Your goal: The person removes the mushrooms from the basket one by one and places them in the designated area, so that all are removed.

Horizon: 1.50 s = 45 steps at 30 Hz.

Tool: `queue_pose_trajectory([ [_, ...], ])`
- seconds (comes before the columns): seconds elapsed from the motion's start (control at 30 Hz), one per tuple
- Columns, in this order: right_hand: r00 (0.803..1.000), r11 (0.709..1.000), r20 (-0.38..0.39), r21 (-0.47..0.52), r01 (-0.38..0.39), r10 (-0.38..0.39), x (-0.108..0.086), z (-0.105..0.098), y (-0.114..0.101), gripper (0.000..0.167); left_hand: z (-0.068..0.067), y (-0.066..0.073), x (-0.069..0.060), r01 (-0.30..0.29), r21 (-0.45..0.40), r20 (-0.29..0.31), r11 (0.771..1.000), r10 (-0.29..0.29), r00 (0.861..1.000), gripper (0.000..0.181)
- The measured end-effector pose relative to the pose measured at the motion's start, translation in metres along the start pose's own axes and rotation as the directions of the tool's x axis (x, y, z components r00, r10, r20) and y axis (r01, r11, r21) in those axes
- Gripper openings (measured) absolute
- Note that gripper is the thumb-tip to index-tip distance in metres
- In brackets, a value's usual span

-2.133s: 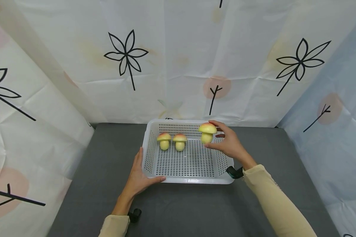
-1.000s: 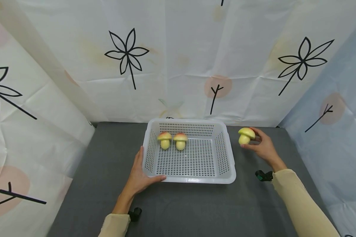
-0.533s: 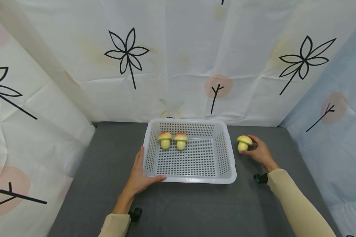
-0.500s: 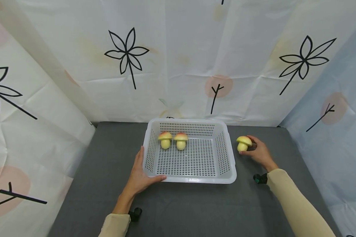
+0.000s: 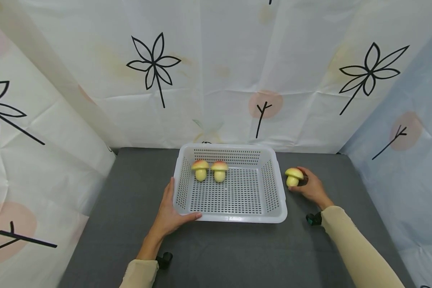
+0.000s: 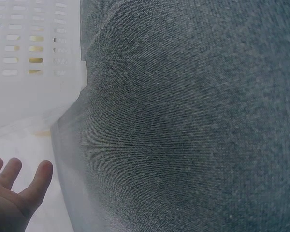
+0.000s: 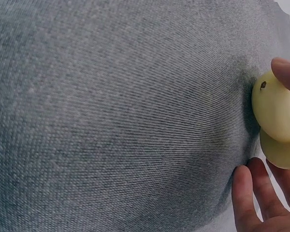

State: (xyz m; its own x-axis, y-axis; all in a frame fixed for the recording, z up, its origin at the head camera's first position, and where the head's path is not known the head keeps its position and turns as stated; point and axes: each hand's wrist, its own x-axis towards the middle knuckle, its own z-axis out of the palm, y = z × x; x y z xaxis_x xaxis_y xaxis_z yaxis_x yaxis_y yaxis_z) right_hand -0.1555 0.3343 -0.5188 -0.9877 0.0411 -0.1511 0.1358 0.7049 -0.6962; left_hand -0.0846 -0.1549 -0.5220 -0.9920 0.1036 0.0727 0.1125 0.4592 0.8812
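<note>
To the right of a white perforated plastic basket (image 5: 225, 204), my right hand (image 5: 312, 189) holds a yellow toy mushroom (image 5: 293, 176) between thumb and fingers. The mushroom is upright, at or close to the grey tabletop. In the right wrist view the mushroom's pale stem (image 7: 274, 108) sits by the thumb, the other fingers below it. My left hand (image 5: 169, 216) rests against the basket's front left corner, thumb along the front rim, fingers extended up the left side. Inside the basket, two similar mushrooms with reddish tops, a left one (image 5: 200, 171) and a right one (image 5: 219, 171), stand side by side towards the back left.
The dark grey table (image 5: 230, 256) extends around the basket. White cloth walls with leaf drawings (image 5: 223, 72) close off the back and both sides. The basket stands close to the back wall.
My right hand has carried the mushroom out of the basket to the right, then lowered it and drawn it slightly towards the basket. The left hand and basket stay nearly still.
</note>
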Motion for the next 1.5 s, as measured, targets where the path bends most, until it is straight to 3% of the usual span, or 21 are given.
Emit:
queue_pose_trajectory([
  [0.9,0.997,0.999,0.061,-0.026,-0.036,0.037,0.0035,-0.0024,-0.0058,0.097,0.0002,0.0000,-0.0012,0.016,-0.035,0.004,0.999,-0.015,1.000,0.144],
  [1.27,0.997,0.999,0.066,-0.031,0.037,-0.035,0.0054,-0.0008,-0.0065,0.085,-0.0001,-0.0006,-0.0014,0.002,-0.034,0.001,0.999,-0.002,1.000,0.144],
  [1.5,0.998,0.998,0.053,-0.051,0.033,-0.030,0.0062,0.0014,-0.0066,0.094,-0.0001,-0.0002,-0.0011,0.003,-0.043,0.001,0.999,-0.003,1.000,0.143],
])
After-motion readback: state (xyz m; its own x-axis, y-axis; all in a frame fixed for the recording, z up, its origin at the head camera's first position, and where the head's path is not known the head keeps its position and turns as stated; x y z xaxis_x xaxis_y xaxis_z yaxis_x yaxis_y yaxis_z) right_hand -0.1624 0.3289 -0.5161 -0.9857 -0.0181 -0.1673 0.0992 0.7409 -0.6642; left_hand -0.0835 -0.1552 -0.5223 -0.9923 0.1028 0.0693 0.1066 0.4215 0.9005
